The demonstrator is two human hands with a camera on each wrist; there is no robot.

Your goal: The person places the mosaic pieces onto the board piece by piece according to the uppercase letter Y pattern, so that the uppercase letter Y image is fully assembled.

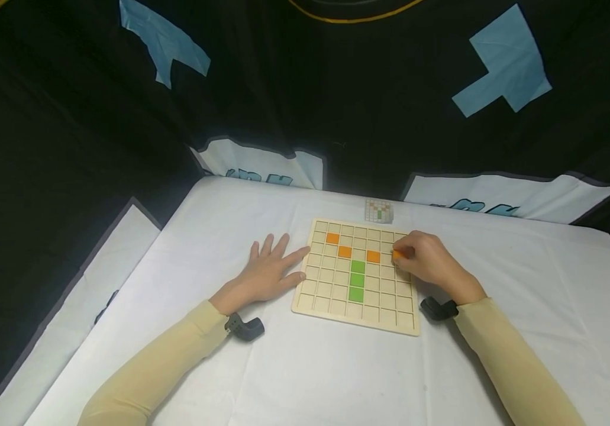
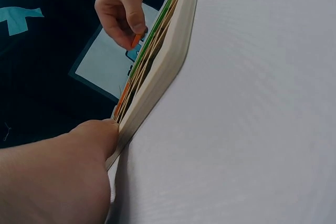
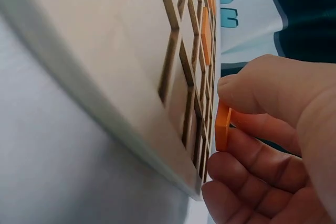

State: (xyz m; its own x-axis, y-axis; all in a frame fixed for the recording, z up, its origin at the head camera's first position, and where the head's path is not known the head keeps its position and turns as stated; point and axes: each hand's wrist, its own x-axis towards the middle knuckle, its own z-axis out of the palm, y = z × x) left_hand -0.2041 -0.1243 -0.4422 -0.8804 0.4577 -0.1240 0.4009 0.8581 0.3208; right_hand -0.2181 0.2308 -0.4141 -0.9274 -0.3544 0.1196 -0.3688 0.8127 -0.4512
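Observation:
A pale wooden grid board (image 1: 331, 306) lies on the white table. Three orange tiles (image 1: 373, 256) and a column of three green tiles (image 1: 357, 280) sit in its cells. With fingers spread, my left hand (image 1: 264, 278) rests at the board's left edge, thumb and index finger touching it. My right hand (image 1: 427, 257) pinches an orange square tile (image 3: 223, 127) between thumb and fingers. In the head view that tile shows over the board's right side, partly covered by the fingers. The right wrist view shows it held on edge, close to the grid.
Just beyond the board's far edge lies a small card (image 1: 378, 211) with a printed grid of coloured squares. A black curtain (image 1: 363, 118) hangs behind the table (image 1: 305, 373). Each wrist wears a dark device (image 1: 248, 328) over a tan sleeve.

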